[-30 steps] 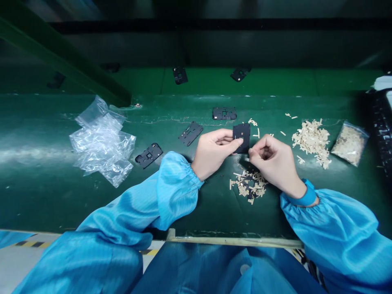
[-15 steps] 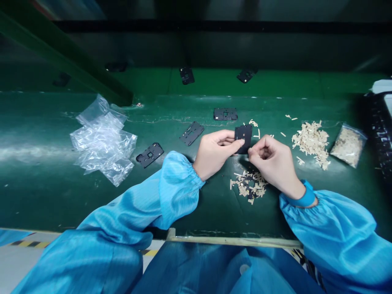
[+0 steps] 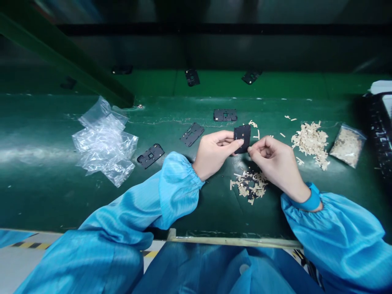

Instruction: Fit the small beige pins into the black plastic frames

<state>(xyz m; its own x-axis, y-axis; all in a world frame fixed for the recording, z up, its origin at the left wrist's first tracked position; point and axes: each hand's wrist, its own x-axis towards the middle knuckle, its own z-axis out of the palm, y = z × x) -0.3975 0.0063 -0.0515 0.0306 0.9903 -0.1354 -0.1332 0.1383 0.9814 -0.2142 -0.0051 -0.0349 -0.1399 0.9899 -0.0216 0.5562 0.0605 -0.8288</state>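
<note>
One black plate [image 3: 242,139] is up between my hands above the green bench [image 3: 45,200], tilted toward me and clear of the surface. My left hand [image 3: 213,156] has it in a narrow pinch, with the thumb on its front face and the fingers behind it. My right hand [image 3: 275,165] is curled, with its fingertips [image 3: 249,150] drawn narrowly together at the plate's lower right edge. I can't tell from here whether they're gripping the plate or only touching it.

Just below my hands is a small pile of tan strips [image 3: 249,187] mixed with dark bits. A larger pile of strips [image 3: 312,145] lies to the right, beside a filled clear bag [image 3: 347,145]. Three more plates [image 3: 192,134] lie flat on the bench beyond my left hand, and a crumpled heap of plastic bags [image 3: 104,143] sits further left. Blue sleeves [image 3: 174,190] cover both my arms.
</note>
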